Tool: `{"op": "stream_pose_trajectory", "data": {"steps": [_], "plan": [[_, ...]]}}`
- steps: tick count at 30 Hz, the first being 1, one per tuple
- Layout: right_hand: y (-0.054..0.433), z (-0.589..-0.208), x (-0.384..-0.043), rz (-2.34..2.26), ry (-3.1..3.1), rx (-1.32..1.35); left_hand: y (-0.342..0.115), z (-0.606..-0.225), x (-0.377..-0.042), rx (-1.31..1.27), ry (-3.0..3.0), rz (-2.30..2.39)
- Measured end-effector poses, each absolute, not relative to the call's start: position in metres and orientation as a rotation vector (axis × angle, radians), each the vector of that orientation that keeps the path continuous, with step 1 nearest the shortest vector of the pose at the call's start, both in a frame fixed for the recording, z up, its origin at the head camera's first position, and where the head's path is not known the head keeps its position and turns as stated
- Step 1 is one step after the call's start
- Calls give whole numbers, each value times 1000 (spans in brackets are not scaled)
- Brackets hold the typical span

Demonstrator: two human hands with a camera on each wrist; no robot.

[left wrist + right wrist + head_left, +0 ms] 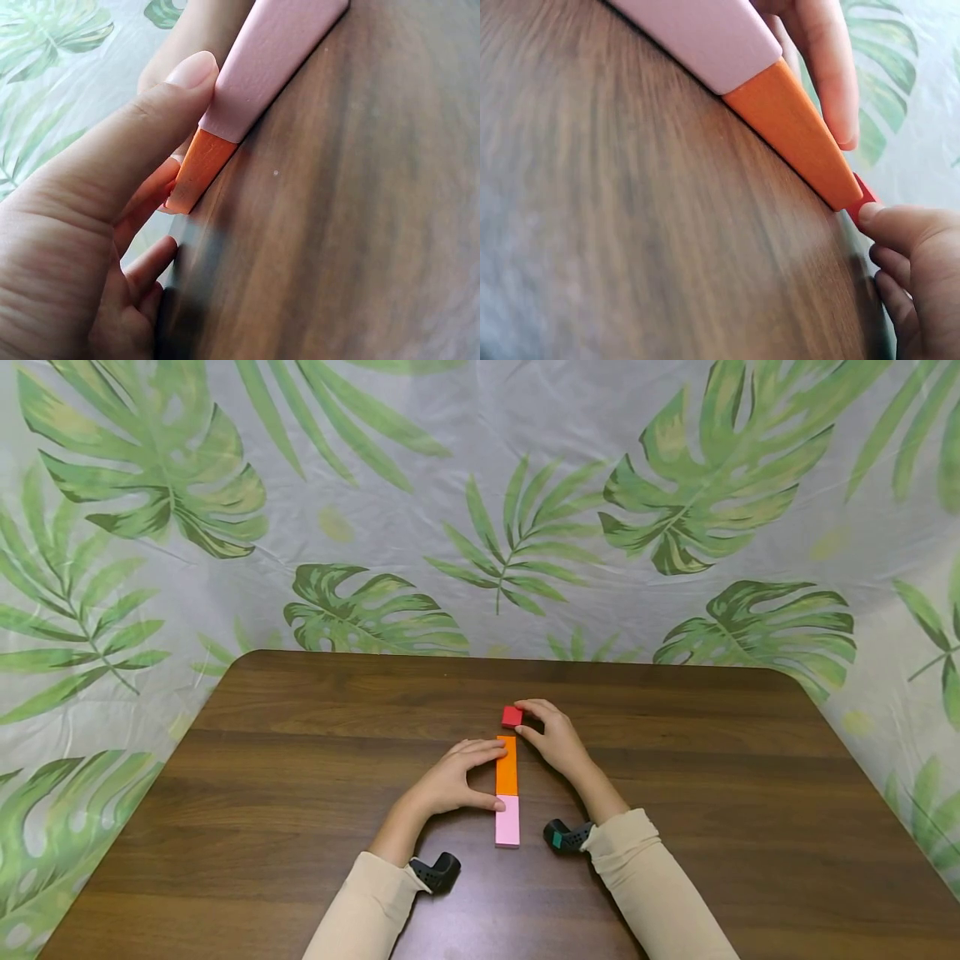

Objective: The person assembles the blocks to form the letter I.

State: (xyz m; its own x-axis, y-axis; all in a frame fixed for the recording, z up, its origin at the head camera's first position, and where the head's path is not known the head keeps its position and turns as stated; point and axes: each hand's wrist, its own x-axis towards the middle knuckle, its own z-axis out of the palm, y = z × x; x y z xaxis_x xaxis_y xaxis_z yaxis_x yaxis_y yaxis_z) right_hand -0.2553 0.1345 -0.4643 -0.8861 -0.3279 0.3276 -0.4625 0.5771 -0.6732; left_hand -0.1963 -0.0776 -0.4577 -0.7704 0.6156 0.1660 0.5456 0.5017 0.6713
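Observation:
In the head view a pink block [507, 823] and a longer orange block [507, 767] lie end to end in a line on the table. My left hand [444, 779] reaches over from the left, its thumb at the pink block and its fingertips on the far part of the orange one. Thumb and fingers are spread apart. Beyond the orange block's far end is a small red block [512, 717], which my right hand [553, 737] pinches between thumb and forefinger from the right. The right wrist view shows the right thumb against the red block [864, 196], right by the orange block's end.
The brown wooden table [262, 793] has its far edge before a white cloth [525, 410] printed with green leaves. A black wrist device [438, 872] sits at the left cuff and another black wrist device [566, 837] at the right cuff.

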Motion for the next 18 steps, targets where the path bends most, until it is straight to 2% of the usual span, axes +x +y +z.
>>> {"op": "stream_pose_trajectory", "data": {"steps": [18], "plan": [[130,-463,-256,1189,-2684,701,-78,-460,-197,1057,2641,1145]]}}
